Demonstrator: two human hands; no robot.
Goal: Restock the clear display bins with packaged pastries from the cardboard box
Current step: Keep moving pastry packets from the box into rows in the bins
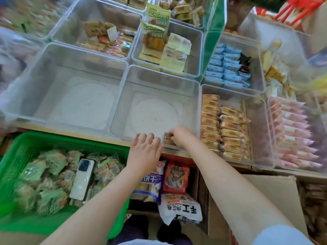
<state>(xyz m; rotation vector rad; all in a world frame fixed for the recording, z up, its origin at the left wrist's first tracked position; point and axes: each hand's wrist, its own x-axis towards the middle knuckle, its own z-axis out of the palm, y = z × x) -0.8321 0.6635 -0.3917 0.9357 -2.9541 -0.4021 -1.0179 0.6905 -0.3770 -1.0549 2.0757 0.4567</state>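
Note:
An empty clear display bin (159, 89) stands in front of me at the shelf edge. My right hand (180, 136) holds a brown packaged pastry (169, 138) at the bin's near wall, fingers curled round it. My left hand (146, 146) rests beside it on the near rim with its fingers bent over the edge; I cannot see anything in it. The cardboard box (276, 200) sits open at lower right, with dark brown packets (316, 206) inside it at the far right.
A second empty clear bin (53, 82) stands to the left. Bins to the right hold tan packets (223, 128), pink packets (292, 131) and blue packets (226, 66). A green basket (26, 144) with green packets and a white phone (82, 179) sits at lower left. Snack bags (177, 175) lie below.

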